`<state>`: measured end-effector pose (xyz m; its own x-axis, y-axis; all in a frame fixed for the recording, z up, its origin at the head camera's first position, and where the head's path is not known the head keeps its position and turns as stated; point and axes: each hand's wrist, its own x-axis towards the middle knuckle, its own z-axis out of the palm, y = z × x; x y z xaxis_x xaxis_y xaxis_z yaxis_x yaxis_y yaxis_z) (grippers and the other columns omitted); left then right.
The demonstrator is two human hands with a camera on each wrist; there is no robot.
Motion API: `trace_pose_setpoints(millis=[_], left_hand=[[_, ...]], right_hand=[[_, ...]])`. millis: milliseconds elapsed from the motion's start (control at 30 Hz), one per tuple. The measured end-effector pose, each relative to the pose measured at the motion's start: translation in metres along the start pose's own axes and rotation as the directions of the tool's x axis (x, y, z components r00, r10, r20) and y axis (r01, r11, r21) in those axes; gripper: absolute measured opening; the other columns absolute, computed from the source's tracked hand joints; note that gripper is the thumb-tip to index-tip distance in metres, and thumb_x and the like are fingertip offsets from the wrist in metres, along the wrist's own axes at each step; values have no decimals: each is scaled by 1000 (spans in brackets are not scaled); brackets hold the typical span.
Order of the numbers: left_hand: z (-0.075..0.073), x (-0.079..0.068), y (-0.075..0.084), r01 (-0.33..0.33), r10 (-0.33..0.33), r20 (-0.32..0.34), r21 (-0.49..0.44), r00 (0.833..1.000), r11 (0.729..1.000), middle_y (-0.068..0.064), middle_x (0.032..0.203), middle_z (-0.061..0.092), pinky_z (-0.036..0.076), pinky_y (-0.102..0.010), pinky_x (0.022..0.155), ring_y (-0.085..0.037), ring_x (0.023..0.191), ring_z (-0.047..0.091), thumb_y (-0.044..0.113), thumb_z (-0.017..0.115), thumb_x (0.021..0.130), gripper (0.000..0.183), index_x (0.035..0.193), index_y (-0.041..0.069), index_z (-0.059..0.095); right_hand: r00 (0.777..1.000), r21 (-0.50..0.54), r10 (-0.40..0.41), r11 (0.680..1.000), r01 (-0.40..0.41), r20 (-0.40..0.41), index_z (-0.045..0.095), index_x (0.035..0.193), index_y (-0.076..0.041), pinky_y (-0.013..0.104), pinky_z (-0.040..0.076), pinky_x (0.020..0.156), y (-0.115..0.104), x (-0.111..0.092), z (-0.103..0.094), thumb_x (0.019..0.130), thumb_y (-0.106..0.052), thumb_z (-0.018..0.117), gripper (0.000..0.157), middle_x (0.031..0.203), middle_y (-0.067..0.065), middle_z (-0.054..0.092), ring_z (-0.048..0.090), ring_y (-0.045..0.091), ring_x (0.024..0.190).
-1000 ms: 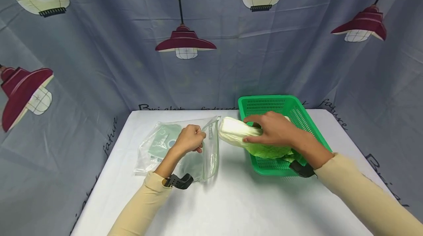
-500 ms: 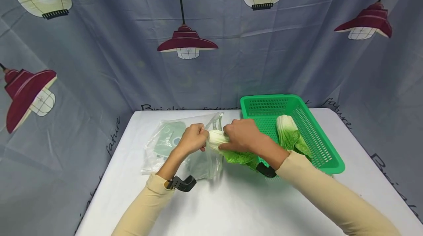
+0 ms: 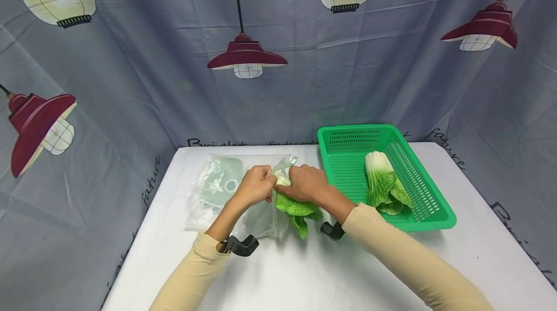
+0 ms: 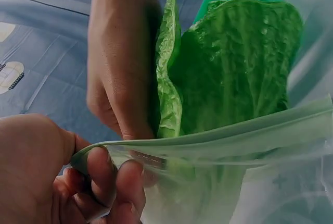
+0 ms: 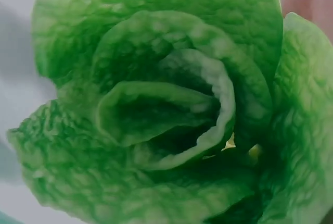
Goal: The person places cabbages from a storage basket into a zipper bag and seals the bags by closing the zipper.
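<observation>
My left hand (image 3: 254, 186) pinches the edge of a clear zip bag (image 3: 260, 220) that lies on the table, holding its mouth up. A napa cabbage (image 3: 301, 210), white at the base with crinkled green leaves, is gripped by my right hand (image 3: 308, 183). In the left wrist view the bag's greenish zip rim (image 4: 234, 139) crosses in front of the cabbage (image 4: 234, 67), whose lower part shows through the film, inside the mouth. Leaf tips (image 5: 156, 109) fill the right wrist view, hiding the right fingers there.
A green plastic basket (image 3: 357, 128) stands at the back right. Inside it lies a second napa cabbage (image 3: 383, 180). A white table (image 3: 330, 277) carries everything, with a grey-blue printed curtain (image 3: 278, 98) behind.
My right hand has carried the napa cabbage left from over the basket, base first, into the bag's mouth. The left hand keeps its hold on the bag edge.
</observation>
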<state>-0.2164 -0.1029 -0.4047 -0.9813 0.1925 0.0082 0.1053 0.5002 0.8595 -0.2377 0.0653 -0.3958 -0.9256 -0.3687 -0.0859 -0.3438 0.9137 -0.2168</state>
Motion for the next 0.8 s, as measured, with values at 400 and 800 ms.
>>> trace_pose_setpoints(millis=[400,800], left_hand=[[2,-1,0,-2,5,21,-129,1000,992,-6,54,51,51,-31,44,-21,46,61,4,44,86,21,67,10,37],[0,1,-7,9,0,38,-238,999,971,-1,54,41,53,-35,48,-17,46,56,0,44,87,25,67,11,34]], right_hand=[[998,278,-56,959,57,-11,58,137,-15,38,48,65,10,-3,19,89,-49,65,59,82,12,68,59,25,73],[990,300,-111,945,133,-89,60,134,-8,46,52,76,17,0,27,100,-38,54,46,121,10,66,65,30,101]])
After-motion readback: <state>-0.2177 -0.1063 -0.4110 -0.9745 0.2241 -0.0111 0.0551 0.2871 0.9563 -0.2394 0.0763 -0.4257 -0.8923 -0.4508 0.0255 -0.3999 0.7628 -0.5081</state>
